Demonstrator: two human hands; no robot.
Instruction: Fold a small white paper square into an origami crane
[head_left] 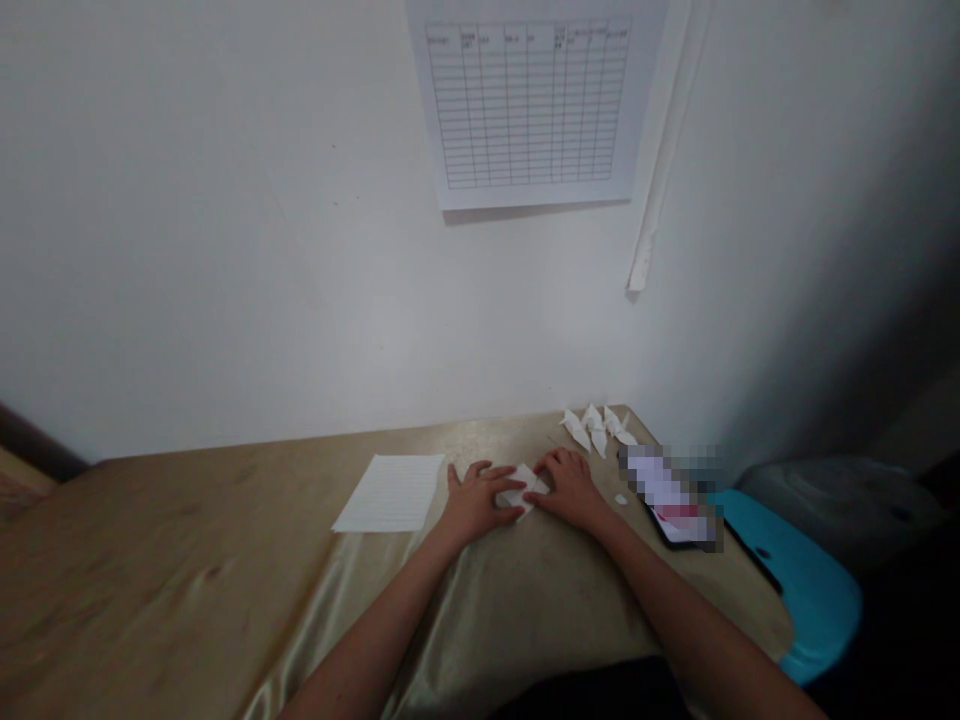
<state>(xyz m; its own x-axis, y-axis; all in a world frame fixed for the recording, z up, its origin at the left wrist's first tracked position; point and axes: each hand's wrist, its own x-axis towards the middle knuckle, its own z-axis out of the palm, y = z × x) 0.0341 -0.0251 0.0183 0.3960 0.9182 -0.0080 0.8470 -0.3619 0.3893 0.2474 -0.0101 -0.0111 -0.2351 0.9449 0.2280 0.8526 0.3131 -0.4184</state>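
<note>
White paper [527, 478] lies between our parted left fingers [508, 486] and parted right fingers [538, 498], touching but not clasping it; we should press evenly.

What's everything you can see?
Table: one, tan, below wall
Chart: one, white, on wall
Strip: one, white, beside chart
Folded shapes: three, white, table's far corner
Paper: one, white, table's middle
Lined sheet: one, white, left of paper
Device: one, black, blurred, table's right
Scrap: one, white, beside device
Plastic thing: one, blue, far right
Bulky thing: one, grey, behind that
Wooden piece: one, brown, left
Left hand: one, bare, on paper
Right hand: one, bare, on paper
</note>
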